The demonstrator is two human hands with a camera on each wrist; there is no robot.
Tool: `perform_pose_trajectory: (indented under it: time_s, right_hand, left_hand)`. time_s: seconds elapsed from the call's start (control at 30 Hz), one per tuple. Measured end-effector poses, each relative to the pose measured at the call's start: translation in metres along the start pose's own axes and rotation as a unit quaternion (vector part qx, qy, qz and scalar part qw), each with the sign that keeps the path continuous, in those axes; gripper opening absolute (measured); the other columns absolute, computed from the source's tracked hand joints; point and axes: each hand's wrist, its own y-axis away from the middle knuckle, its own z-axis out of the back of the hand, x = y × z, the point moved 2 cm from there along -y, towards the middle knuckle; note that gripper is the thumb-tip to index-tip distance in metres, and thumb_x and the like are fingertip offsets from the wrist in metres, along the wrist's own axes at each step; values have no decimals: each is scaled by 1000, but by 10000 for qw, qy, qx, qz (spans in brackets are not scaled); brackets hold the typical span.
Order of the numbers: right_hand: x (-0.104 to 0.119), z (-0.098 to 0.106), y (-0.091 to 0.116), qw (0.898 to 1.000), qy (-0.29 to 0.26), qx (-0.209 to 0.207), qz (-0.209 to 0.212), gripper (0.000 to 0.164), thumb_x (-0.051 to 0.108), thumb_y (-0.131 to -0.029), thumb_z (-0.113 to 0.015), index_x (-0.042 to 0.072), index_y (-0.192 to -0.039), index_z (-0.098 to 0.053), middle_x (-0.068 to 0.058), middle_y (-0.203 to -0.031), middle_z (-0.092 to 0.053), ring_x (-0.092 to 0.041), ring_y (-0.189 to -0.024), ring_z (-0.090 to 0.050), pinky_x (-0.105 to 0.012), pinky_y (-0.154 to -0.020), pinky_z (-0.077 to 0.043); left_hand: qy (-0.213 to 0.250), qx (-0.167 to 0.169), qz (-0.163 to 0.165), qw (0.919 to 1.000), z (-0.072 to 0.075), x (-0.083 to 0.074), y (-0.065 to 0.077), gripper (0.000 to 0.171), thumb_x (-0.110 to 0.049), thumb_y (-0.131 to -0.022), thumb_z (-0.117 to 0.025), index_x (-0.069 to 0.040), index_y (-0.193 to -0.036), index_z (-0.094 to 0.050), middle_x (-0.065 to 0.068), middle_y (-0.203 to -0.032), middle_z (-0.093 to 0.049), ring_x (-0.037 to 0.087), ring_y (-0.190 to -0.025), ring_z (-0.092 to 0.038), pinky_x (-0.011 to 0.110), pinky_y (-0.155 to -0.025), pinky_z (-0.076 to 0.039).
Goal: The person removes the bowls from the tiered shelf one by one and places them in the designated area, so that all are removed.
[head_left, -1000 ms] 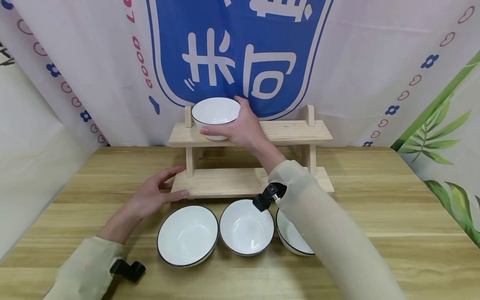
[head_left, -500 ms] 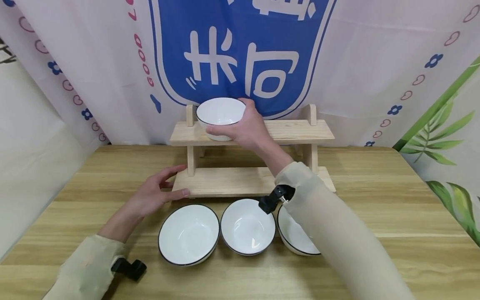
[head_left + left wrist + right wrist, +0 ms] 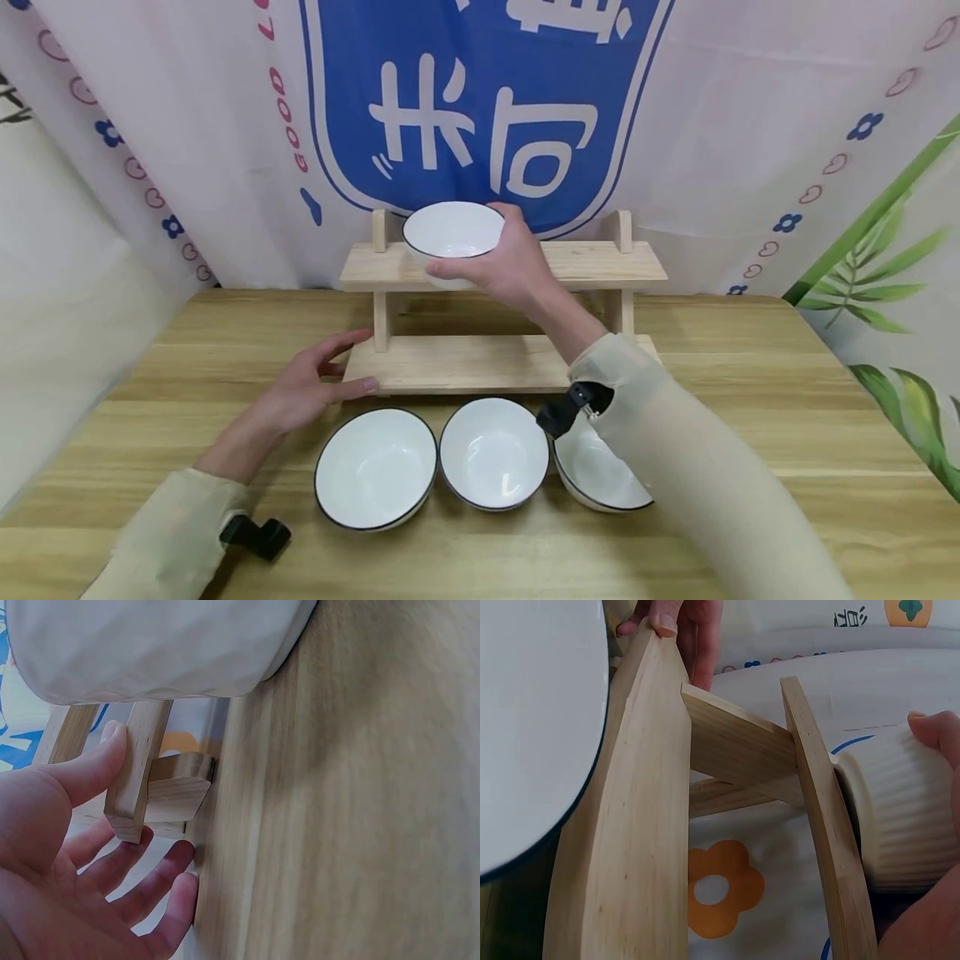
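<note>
My right hand (image 3: 516,265) grips a white bowl (image 3: 450,228) with a dark rim by its right side, thumb at the front. This bowl is at the left half of the upper board of a two-tier wooden display rack (image 3: 457,362). Its ribbed outside (image 3: 900,817) shows in the right wrist view; whether its base touches the board I cannot tell. My left hand (image 3: 306,385) holds the left end of the rack's lower board (image 3: 135,772), thumb on top and fingertips beneath. The fingers behind the held bowl are hidden.
In front of the rack a left bowl (image 3: 377,471), a middle bowl (image 3: 495,454) and a right bowl (image 3: 596,467) stand in a row on the wooden table (image 3: 750,417). My right sleeve partly covers the right one. A printed curtain (image 3: 712,125) hangs behind.
My right hand has moved the held bowl a little to the right along the upper board. The left hand stays at the lower board's end.
</note>
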Motion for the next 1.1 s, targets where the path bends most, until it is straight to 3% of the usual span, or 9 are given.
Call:
perform_pose_trajectory:
  time_s: [0.4, 0.6, 0.93, 1.1]
  right_hand:
    - [-7, 23, 16, 9998, -149, 51, 109, 117, 39, -75, -97, 15, -164, -24, -10, -160, -42, -28, -139, -48, -47, -111, -51]
    - [-15, 36, 28, 9999, -133, 65, 1, 116, 36, -74, -98, 15, -163, -26, -10, -161, -42, -28, -140, -48, -48, -112, -50]
    - [-25, 65, 59, 9999, 107, 12, 38, 117, 38, -74, -99, 16, -165, -28, -9, -162, -43, -30, -140, -51, -51, -115, -48]
    - [-34, 86, 78, 9997, 89, -25, 216, 114, 31, -76, -98, 14, -164, -28, -10, -162, -41, -31, -139, -52, -51, -113, -50]
  left_hand:
    - [97, -49, -244, 9996, 1, 0, 2, 88, -40, -96, -79, -24, -168, -32, 17, -175, -27, 50, -147, -41, 66, -112, -40]
    - [75, -66, -204, 9997, 1, 2, 2, 88, -41, -96, -79, -25, -168, -32, 18, -175, -26, 50, -147, -41, 65, -111, -40]
    - [40, -58, -119, 9999, 2, 3, 1, 89, -43, -96, -79, -27, -169, -31, 20, -175, -24, 50, -146, -40, 65, -109, -42]
    - [35, -52, -114, 9999, 1, 2, 1, 89, -42, -96, -80, -27, -169, -31, 20, -175, -23, 50, -146, -39, 66, -109, -41]
